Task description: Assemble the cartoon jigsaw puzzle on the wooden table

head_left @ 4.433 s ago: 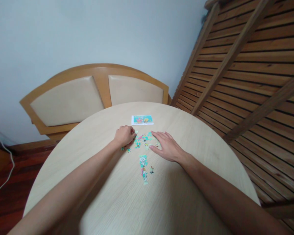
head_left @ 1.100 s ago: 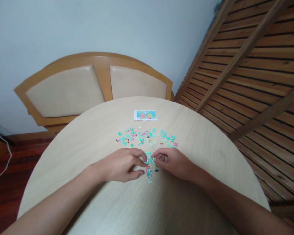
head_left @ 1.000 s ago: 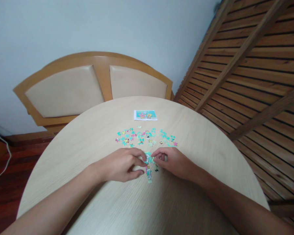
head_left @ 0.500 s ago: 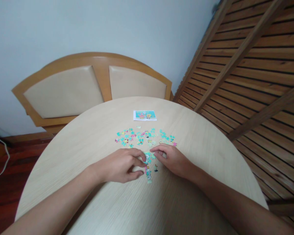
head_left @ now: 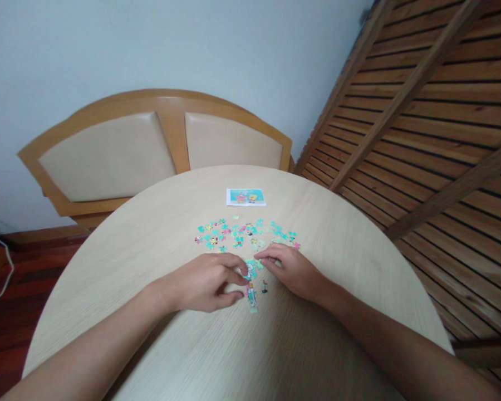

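A narrow strip of joined puzzle pieces (head_left: 251, 296), teal with white and pink parts, lies on the table between my hands. My left hand (head_left: 217, 282) rests along the strip's left side, fingers apart, with the fingertips touching its edge. At the strip's upper end, my right hand (head_left: 286, 265) has thumb and index finger pinched on a small puzzle piece, mostly hidden by the fingers. One loose dark-and-green puzzle piece (head_left: 264, 287) lies just right of the strip. Beyond my hands, several loose puzzle pieces (head_left: 238, 241) in teal, yellow and pink are scattered.
A picture card (head_left: 247, 196) with cartoon figures lies behind the loose pieces on the round wooden table (head_left: 150, 223). A padded wooden chair back (head_left: 108, 156) stands beyond the table's far edge. Wooden slats (head_left: 421, 139) rise at the right.
The right thumb and index finger have drawn slightly closer together at the top of the strip. My left hand has barely moved. The whole view has shifted slightly.
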`<state>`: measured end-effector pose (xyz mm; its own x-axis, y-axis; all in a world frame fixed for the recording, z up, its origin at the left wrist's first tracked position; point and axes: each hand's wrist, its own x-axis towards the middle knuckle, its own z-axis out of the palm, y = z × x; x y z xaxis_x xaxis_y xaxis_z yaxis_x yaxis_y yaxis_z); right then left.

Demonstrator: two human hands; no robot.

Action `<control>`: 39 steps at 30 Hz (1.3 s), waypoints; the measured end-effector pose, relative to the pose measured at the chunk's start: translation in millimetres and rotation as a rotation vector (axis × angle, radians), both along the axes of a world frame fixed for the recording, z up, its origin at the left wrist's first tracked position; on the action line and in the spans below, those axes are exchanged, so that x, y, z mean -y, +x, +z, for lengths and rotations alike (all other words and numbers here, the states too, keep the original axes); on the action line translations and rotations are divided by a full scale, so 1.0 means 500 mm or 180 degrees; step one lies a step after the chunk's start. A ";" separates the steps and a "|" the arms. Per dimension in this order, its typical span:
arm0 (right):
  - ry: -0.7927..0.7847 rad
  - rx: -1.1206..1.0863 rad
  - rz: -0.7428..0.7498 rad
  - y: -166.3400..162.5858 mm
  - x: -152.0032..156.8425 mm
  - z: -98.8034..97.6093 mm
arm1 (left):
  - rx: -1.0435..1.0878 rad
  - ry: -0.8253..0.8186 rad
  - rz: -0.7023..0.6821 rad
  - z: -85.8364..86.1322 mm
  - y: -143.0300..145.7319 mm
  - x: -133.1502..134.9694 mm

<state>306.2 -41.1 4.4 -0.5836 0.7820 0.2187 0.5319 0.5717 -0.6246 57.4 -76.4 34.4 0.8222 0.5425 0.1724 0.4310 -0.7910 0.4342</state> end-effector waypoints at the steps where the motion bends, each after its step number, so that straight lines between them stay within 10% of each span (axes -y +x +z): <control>1: -0.0006 -0.0002 0.0005 0.000 0.000 0.000 | 0.0007 -0.0001 0.0000 0.000 0.000 0.000; 18: -0.0019 -0.0024 0.0007 0.001 -0.001 0.004 | 0.0165 -0.0397 -0.0072 0.009 -0.010 -0.011; 26: -0.0817 -0.0805 -0.0465 -0.016 0.013 0.007 | 0.1036 -0.0919 0.1415 -0.027 0.030 -0.009; 39: -0.1251 -0.1320 -0.0311 -0.043 0.035 -0.001 | 0.2029 -0.1622 0.1712 -0.059 0.071 -0.006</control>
